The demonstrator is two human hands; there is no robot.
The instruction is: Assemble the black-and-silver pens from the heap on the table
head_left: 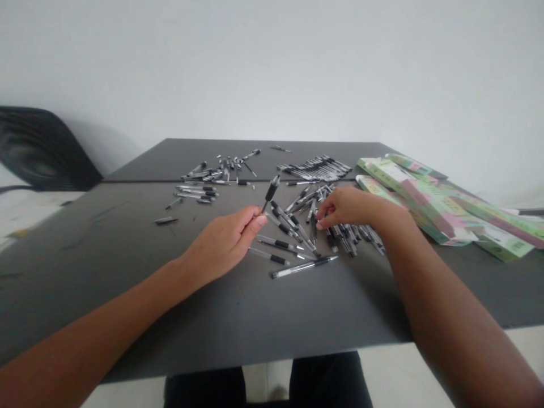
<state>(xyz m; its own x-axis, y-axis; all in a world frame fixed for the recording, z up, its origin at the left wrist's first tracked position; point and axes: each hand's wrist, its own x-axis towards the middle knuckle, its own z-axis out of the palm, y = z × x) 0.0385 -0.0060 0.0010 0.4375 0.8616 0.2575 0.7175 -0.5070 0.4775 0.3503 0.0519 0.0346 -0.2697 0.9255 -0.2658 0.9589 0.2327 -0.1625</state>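
My left hand (229, 239) pinches a clear gel pen (271, 190) between thumb and fingers, its black grip and tip pointing up and to the right. Over a heap of similar pens (348, 237) hovers my right hand (345, 207), palm down, its fingers curled in among them. Whatever its fingertips hold is too small and blurred to make out. Between the hands several pens lie loose at angles, and closest to me is a single uncapped pen (304, 267).
Green and pink cardboard boxes (425, 195) lie stacked at the right. Further back is a row of pens (318, 168), with a pile of pens and small parts (225, 168) to its left. A black chair (46, 150) stands left of the dark table (238, 323).
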